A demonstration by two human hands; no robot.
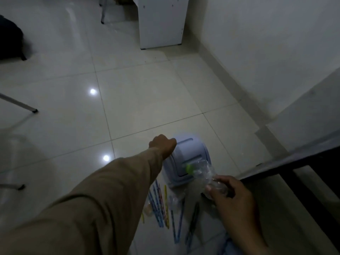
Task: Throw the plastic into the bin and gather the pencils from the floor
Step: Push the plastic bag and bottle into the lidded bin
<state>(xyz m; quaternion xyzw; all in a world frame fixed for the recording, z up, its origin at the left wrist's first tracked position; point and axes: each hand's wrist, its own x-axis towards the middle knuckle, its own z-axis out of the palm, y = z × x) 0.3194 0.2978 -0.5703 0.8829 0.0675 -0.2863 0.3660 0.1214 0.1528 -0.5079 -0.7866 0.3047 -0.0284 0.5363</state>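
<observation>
A small pale blue bin (191,153) with a swing lid stands on the tiled floor. My left hand (163,145) rests closed against the bin's top left edge. My right hand (233,194) grips a crushed clear plastic bottle (207,173) with a green cap, which points at the lid flap. Several coloured pencils (161,207) lie scattered on the floor just in front of the bin. A clear piece of plastic (174,199) lies among them.
A white cabinet (161,23) stands against the far wall. Metal chair legs (20,103) reach in from the left. A dark frame (303,181) runs along the right. A wall with a skirting (230,74) borders the right side.
</observation>
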